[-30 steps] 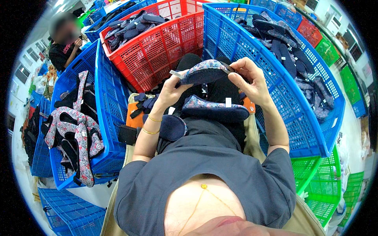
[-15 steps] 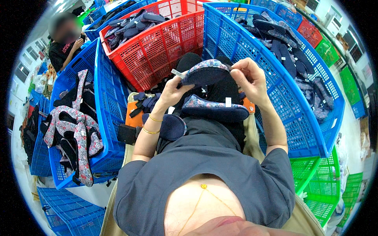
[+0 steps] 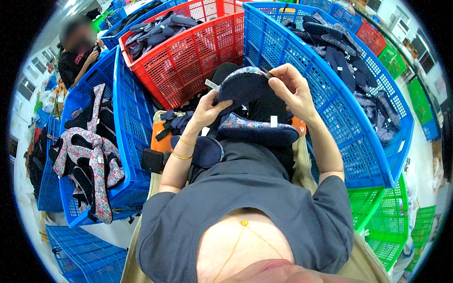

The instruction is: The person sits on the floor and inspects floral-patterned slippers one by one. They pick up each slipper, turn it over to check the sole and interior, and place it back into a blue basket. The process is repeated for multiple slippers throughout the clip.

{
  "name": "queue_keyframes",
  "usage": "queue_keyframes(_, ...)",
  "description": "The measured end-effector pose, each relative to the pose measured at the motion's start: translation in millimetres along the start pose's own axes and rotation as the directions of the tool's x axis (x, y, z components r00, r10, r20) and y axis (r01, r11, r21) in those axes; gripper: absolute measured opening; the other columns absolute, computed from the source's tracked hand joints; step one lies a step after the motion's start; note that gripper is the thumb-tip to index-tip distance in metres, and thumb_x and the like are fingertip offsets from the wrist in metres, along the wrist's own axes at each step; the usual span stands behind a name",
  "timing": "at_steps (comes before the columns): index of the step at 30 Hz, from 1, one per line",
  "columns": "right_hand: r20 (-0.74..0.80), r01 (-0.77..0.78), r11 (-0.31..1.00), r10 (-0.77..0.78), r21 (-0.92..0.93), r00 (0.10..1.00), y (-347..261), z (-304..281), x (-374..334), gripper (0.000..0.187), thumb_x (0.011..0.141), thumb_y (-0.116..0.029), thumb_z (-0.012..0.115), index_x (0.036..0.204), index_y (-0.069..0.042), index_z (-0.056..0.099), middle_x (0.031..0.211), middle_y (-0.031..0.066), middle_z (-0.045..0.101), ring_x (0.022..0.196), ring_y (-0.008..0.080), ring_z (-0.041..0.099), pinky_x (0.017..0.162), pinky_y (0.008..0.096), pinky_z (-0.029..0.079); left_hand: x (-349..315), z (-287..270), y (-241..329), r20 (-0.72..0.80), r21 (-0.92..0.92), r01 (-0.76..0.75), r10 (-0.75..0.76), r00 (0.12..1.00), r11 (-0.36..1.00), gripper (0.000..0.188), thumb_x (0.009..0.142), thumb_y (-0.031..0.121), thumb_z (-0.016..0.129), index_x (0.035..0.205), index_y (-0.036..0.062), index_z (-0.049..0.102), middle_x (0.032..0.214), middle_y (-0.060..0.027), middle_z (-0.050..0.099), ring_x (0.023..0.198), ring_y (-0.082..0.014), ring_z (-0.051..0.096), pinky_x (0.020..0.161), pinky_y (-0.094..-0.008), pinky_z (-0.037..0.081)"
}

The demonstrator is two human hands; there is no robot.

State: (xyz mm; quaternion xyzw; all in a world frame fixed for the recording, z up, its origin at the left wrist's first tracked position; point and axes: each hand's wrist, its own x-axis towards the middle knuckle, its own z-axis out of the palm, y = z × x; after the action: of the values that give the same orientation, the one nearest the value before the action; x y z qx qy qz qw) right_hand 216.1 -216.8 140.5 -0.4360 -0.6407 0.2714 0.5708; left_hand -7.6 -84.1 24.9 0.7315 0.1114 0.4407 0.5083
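Observation:
My left hand (image 3: 209, 107) grips a slipper (image 3: 244, 88) by one end, its dark navy sole turned toward me and a flowered edge along the top. A white tag sticks out beside my left fingers. At the slipper's other end, my right hand (image 3: 291, 89) is closed in a pinch, with a thin dark bit showing at its fingertips that is too small to name. Across my lap lies a second flowered slipper (image 3: 257, 130) with a white label. Another navy slipper (image 3: 207, 152) rests by my left wrist, partly covered by the forearm.
Flowered slippers fill the blue crate (image 3: 120, 137) on my left. A red crate (image 3: 188, 59) of navy slippers stands ahead, and a large blue crate (image 3: 325, 104) of slippers is at my right. Green crates (image 3: 384, 226) stand behind it. A person (image 3: 78, 56) works at the far left.
My right hand has shifted slightly left and up against the slipper's end. The slipper has tipped so that more of its sole faces me.

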Motion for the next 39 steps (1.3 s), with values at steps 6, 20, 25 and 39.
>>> queue_keyframes(6, -0.014, 0.031, 0.999, -0.031, 0.032, 0.999, 3, -3, 0, 0.015, 0.090, -0.014, 0.068, 0.092, -0.002, 0.059, 0.081, -0.0021, 0.061, 0.072, 0.0018, 0.054, 0.064, 0.0176, 0.044, -1, -2, 0, 0.019, 0.021, 0.064, -0.064, 0.998, 0.998, 0.034, 0.086, 0.009, 0.069, 0.115, -0.0048, 0.058, 0.099, -0.0050, 0.064, 0.089, -0.0107, 0.057, 0.082, -0.0264, 0.048)
queue_keyframes(20, -0.011, -0.341, 0.925, 0.344, -0.169, 0.939, 70, -57, -46, 0.032, 0.090, -0.027, 0.066, 0.111, -0.004, 0.057, 0.093, -0.0016, 0.057, 0.082, 0.0072, 0.055, 0.069, 0.0234, 0.046, 221, -74, 65, -0.379, -0.041, -0.096, 0.074, 0.922, 0.995, 0.046, 0.094, 0.020, 0.059, 0.131, -0.0005, 0.040, 0.109, -0.0083, 0.059, 0.098, -0.0155, 0.056, 0.079, -0.0313, 0.050)
queue_keyframes(25, 0.127, -0.357, 0.667, 0.562, -0.654, 0.817, 107, -68, -88, 0.066, 0.072, -0.054, 0.077, 0.106, 0.000, 0.061, 0.089, 0.0128, 0.064, 0.083, 0.0242, 0.062, 0.074, 0.0349, 0.048, 214, -83, 48, -0.121, 0.068, -0.205, 0.212, 0.970, 0.976, 0.058, 0.097, 0.020, 0.053, 0.144, 0.0064, 0.021, 0.127, -0.0101, 0.050, 0.114, -0.0178, 0.049, 0.096, -0.0346, 0.043)
queue_keyframes(39, -0.237, -0.301, 0.946, 0.321, 0.117, 0.917, 93, -56, -68, 0.032, 0.079, -0.009, 0.077, 0.103, -0.004, 0.056, 0.090, -0.0017, 0.059, 0.081, 0.0082, 0.056, 0.075, 0.0225, 0.047, 49, -46, 17, 0.163, -0.159, 0.308, -0.282, 0.945, 0.938, 0.059, 0.092, 0.038, 0.061, 0.134, -0.0014, 0.047, 0.129, -0.0152, 0.054, 0.118, -0.0221, 0.053, 0.089, -0.0321, 0.051)
